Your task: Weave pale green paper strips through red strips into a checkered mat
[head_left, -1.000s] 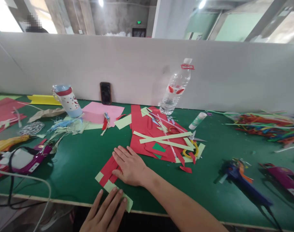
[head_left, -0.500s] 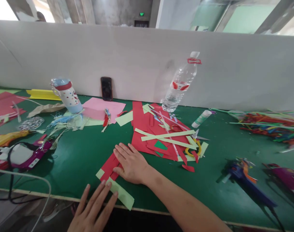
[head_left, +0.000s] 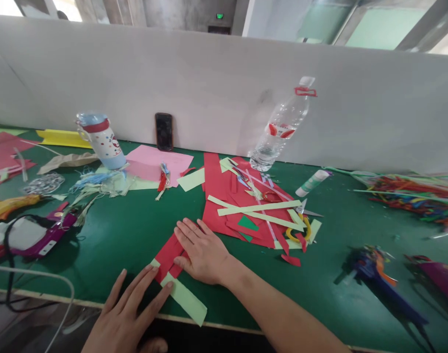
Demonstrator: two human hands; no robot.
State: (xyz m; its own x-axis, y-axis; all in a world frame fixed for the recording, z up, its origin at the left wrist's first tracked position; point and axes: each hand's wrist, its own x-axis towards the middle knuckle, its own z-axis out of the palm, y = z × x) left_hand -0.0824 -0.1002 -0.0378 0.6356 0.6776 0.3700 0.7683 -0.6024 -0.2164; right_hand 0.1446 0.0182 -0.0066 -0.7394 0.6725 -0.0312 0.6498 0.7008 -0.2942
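My right hand (head_left: 202, 252) lies flat with fingers stretched out over a red paper piece (head_left: 167, 256), pressing it to the table and covering its far part. Across the near end of the red paper runs a light green paper strip (head_left: 189, 300), its right part sticking out toward the table's edge. My left hand (head_left: 130, 304) is spread, two fingertips touching the green strip at the near left corner of the red paper. Past my right hand lies a pile of red paper (head_left: 218, 215) with green strips (head_left: 260, 208) crossed on top.
Yellow-handled scissors (head_left: 299, 230) and a glue stick (head_left: 312, 183) lie right of the pile. A water bottle (head_left: 278, 132), a phone (head_left: 164, 131) and a patterned flask (head_left: 105, 144) stand at the back. Glue guns (head_left: 385, 284) lie right; a cable (head_left: 67, 280) hangs left.
My left hand has slid left and its fingers have spread, uncovering more of the green strip. My right hand stays flat on the red paper. The camera view has shifted slightly.
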